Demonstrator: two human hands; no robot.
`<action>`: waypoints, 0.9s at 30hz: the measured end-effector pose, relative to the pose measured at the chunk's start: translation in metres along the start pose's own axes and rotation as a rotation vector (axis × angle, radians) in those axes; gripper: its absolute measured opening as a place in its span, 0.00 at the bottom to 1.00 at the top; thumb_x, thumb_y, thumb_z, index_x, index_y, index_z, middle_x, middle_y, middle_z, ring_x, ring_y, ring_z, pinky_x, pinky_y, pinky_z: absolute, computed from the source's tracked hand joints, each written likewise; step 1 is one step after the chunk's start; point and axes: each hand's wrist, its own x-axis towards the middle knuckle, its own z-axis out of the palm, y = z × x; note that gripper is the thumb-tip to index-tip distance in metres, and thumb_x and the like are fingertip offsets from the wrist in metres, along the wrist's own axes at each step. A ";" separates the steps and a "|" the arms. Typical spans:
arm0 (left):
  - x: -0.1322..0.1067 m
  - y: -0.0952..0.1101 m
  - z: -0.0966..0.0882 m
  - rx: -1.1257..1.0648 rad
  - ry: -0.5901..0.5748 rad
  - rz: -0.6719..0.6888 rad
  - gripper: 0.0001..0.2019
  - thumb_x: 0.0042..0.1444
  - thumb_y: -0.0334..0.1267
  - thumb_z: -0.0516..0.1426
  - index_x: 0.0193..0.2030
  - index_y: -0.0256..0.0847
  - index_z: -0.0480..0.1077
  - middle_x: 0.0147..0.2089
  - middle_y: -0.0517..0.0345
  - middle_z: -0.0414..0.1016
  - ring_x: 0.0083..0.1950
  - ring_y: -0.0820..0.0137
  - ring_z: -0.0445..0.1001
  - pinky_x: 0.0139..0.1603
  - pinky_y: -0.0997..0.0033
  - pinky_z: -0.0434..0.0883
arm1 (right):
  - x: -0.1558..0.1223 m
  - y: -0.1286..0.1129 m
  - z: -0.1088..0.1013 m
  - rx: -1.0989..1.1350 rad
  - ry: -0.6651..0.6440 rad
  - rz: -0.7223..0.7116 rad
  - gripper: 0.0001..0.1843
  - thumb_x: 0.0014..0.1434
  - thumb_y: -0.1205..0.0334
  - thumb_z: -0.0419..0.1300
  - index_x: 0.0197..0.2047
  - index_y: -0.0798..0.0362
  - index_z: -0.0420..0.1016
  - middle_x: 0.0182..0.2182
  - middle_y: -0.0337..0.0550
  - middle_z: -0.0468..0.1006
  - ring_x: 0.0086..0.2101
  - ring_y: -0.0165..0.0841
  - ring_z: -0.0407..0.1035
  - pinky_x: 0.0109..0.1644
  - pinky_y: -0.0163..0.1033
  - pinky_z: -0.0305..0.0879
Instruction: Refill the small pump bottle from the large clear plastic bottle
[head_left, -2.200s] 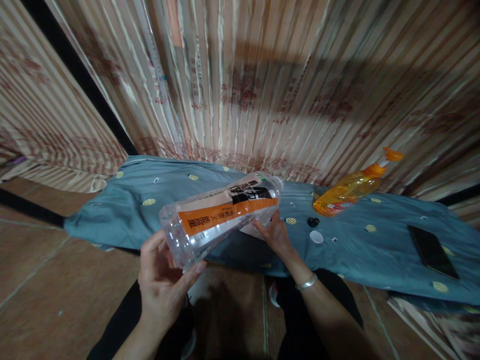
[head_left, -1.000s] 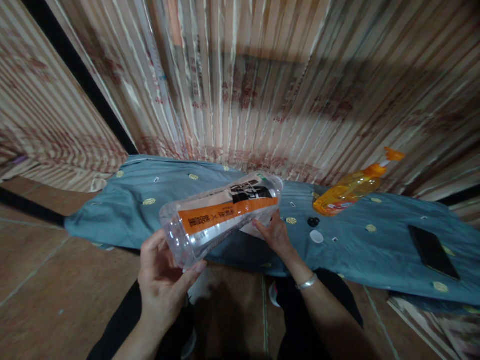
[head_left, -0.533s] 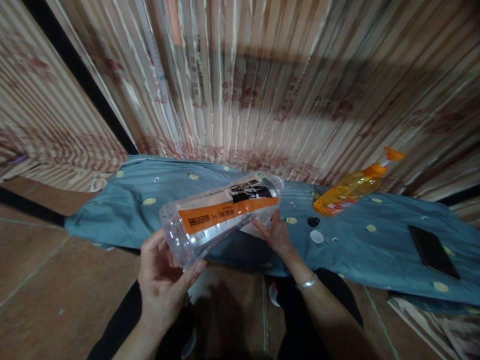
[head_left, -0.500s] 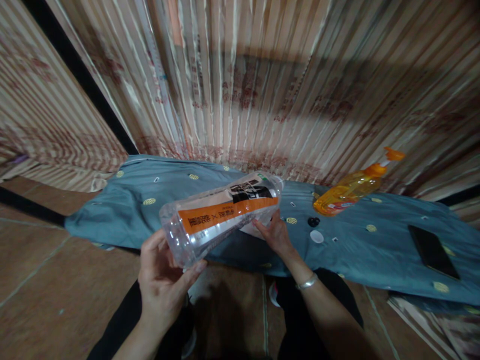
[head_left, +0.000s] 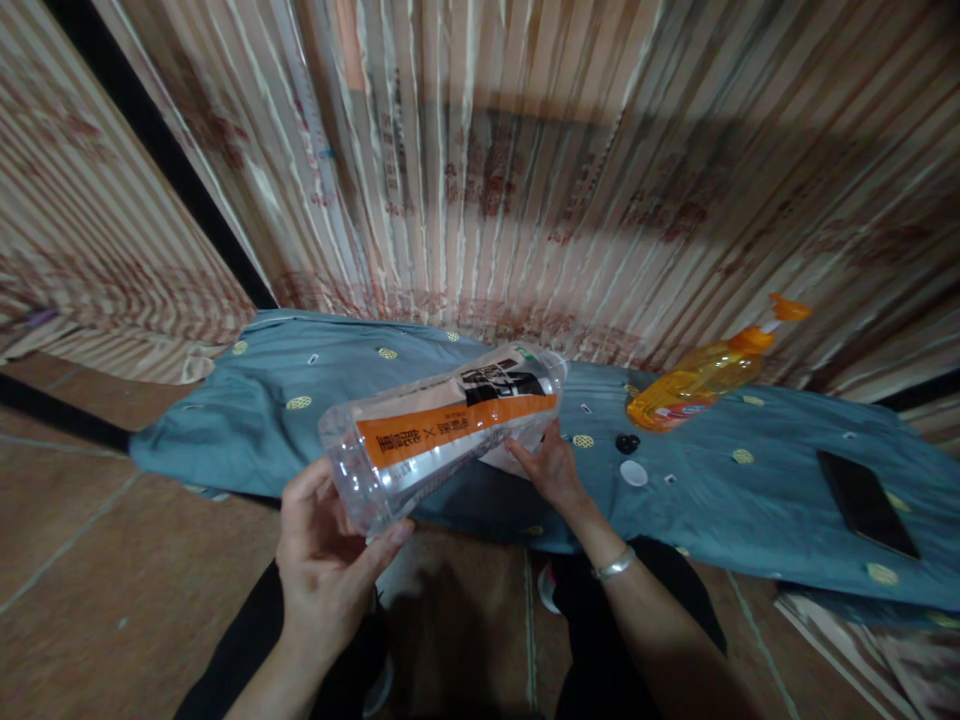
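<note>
A clear plastic bottle (head_left: 450, 425) with an orange, white and black label lies tilted in the air between my hands, its base toward the left and its neck end toward the upper right. My left hand (head_left: 322, 550) grips the base, thumb below and fingers behind. Around the other end is my right hand (head_left: 551, 468), its thumb along the near side; its other fingers are hidden behind the bottle. Something pale and flat (head_left: 506, 460) shows under the bottle by my right thumb; its kind is unclear.
An orange pump bottle (head_left: 701, 380) leans toward the right on the blue patterned cloth (head_left: 225, 410). Near it lie a small black object (head_left: 628, 443) and a white round disc (head_left: 634, 473). A black phone (head_left: 866, 503) rests farther right. A striped curtain (head_left: 487, 200) hangs behind.
</note>
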 end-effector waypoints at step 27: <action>0.002 0.003 0.002 -0.008 -0.008 -0.001 0.30 0.40 0.40 0.81 0.52 0.51 0.80 0.46 0.54 0.86 0.46 0.51 0.88 0.40 0.54 0.88 | 0.000 -0.003 -0.001 0.031 0.007 0.017 0.33 0.60 0.46 0.69 0.64 0.52 0.72 0.53 0.62 0.87 0.52 0.59 0.84 0.58 0.67 0.81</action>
